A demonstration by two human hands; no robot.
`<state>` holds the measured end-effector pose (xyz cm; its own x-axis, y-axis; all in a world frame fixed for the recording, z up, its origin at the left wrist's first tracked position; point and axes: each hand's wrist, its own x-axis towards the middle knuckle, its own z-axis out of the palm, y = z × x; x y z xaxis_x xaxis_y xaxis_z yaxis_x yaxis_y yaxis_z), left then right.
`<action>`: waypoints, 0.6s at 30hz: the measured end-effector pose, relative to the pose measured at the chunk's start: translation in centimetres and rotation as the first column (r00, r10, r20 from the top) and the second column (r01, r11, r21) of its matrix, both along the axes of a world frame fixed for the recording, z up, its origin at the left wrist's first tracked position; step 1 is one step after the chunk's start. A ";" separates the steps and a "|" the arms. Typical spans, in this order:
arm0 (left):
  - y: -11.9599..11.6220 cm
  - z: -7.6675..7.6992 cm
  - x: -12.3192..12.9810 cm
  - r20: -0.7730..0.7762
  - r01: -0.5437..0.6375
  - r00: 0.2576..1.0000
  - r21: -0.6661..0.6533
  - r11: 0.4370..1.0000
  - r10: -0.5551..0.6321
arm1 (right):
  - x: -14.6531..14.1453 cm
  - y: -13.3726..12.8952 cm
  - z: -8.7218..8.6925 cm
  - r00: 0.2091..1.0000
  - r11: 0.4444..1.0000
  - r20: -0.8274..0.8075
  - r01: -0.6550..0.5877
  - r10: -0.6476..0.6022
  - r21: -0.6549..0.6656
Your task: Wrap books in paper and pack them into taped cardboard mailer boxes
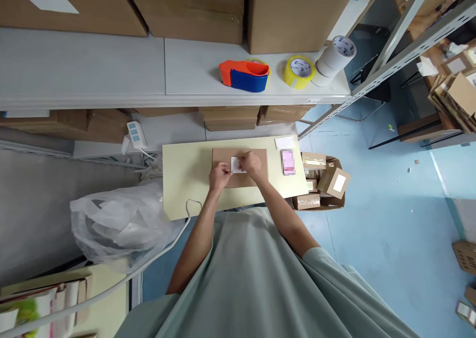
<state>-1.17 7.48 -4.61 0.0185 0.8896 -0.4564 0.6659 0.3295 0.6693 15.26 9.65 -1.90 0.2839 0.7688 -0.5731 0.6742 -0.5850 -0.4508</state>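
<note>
A flat brown cardboard box [240,181] lies on the pale yellow table [186,174] in front of me. On its top is a small white label [235,165]. My left hand [220,175] pinches the label's left edge, fingers pressed together. From the other side my right hand [251,164] is closed over the label's right part, its fingertips hiding that end. Right of the box lies a pink phone-like item [287,162], its surface blurred out. Above it is a white sheet of paper [284,143].
On the shelf [193,70] are an orange and blue tape dispenser [244,75], a yellow tape roll [298,72] and white rolls [336,56]. A carton of small boxes [322,182] stands right of the table. A clear plastic bag [122,219] and white hose [159,253] are at left.
</note>
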 end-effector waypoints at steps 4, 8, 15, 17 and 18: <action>-0.2 -0.2 -0.2 0.014 -0.009 1.000 0.028 1.000 0.009 | -3.0 -2.1 -0.8 0.997 0.998 -0.023 -0.070 0.070 0.010; -0.4 -0.5 -0.4 0.051 0.004 0.999 0.045 0.999 -0.007 | 0.2 -5.9 -1.4 0.981 0.997 -0.192 0.027 -0.041 -0.075; -0.6 -0.2 -0.5 0.079 0.040 0.996 0.055 0.998 -0.044 | 7.3 -7.0 -0.6 0.868 0.946 -0.378 0.290 -0.323 -0.142; -0.4 0.1 -0.5 0.074 0.063 0.995 0.048 0.997 -0.066 | 7.0 -5.7 -0.5 0.841 0.934 -0.408 0.339 -0.356 -0.114; -0.4 0.3 -0.5 0.073 0.073 0.994 0.044 0.996 -0.077 | 6.5 -5.1 -0.6 0.828 0.925 -0.420 0.367 -0.372 -0.095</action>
<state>-1.66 7.13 -4.31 0.1183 0.9026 -0.4139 0.6356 0.2514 0.7299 21.80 4.58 -2.46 0.2743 0.6495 -0.7092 0.1520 -0.7575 -0.6349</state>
